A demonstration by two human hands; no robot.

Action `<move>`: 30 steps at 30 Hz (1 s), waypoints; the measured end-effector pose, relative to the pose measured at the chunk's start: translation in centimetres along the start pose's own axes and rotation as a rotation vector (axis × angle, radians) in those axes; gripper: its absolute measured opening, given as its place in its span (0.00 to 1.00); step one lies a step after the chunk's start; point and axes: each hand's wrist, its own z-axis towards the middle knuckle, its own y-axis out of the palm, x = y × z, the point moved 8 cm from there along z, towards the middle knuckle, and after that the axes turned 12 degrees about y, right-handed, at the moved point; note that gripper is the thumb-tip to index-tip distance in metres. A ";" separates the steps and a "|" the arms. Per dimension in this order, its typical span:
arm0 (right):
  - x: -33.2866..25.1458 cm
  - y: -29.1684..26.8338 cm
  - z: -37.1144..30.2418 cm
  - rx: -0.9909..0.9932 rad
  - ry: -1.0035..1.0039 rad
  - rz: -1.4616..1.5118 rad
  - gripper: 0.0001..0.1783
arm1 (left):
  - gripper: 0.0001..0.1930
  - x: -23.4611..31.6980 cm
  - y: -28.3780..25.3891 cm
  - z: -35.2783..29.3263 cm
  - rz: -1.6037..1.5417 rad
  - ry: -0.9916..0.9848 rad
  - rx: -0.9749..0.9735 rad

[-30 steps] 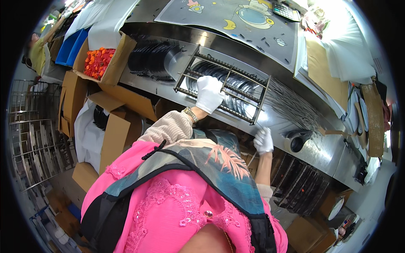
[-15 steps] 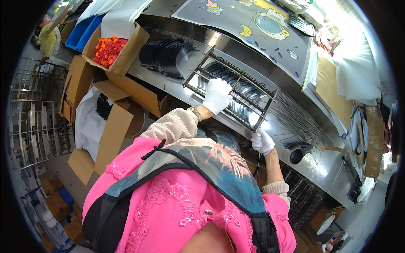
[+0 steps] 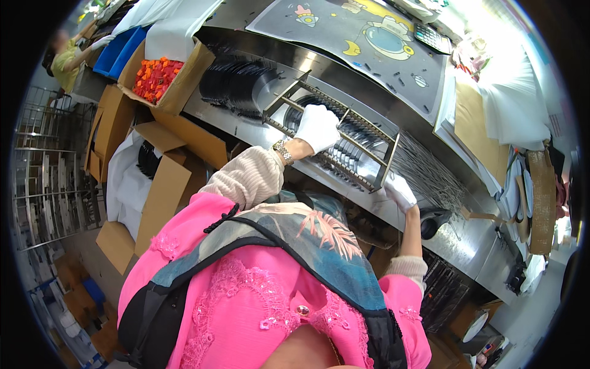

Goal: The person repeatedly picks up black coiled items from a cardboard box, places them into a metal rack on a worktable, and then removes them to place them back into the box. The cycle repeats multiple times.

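The left hand (image 3: 318,129), in a white glove, is closed over the long bars of a dark metal rack (image 3: 387,161), gripping it; a metal-banded watch (image 3: 283,151) sits at its wrist. The right hand (image 3: 401,192), also gloved, is just beside the rack's right end, its fingers partly bent; whether it touches the rack or grips anything I cannot tell. The rack is between the hands and slightly beyond them, on a metal bench (image 3: 470,237), with thin curved discs (image 3: 353,130) ranked inside.

Right of the right hand is a dark rounded item (image 3: 430,227); beyond that hand lies a bundle of thin rods (image 3: 430,175). Beyond and left of the left hand stand more dark discs (image 3: 236,86), then a cardboard box (image 3: 196,71) of red and orange pieces (image 3: 157,80).

Farther past both hands, a grey mat (image 3: 381,67) bears a printed astronaut, rocket, crescent moon and ringed planet. Near its right edge is a calculator (image 3: 432,38), its key markings too small to read.
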 end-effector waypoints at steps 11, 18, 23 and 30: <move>1.5 -5.0 6.4 0.434 -0.085 -0.165 0.16 | 0.07 1.0 -0.1 -1.8 -0.021 0.063 0.109; 0.1 -5.5 6.9 0.754 -0.034 -0.787 0.19 | 0.06 1.3 -0.2 -1.8 -0.023 0.081 0.126; -0.3 -6.2 7.6 0.715 -0.261 -0.992 0.17 | 0.06 3.3 -2.4 -3.1 -0.072 0.192 0.356; 1.2 -7.8 6.0 0.407 0.003 -0.272 0.11 | 0.07 4.2 -4.5 -2.2 -0.195 0.233 0.400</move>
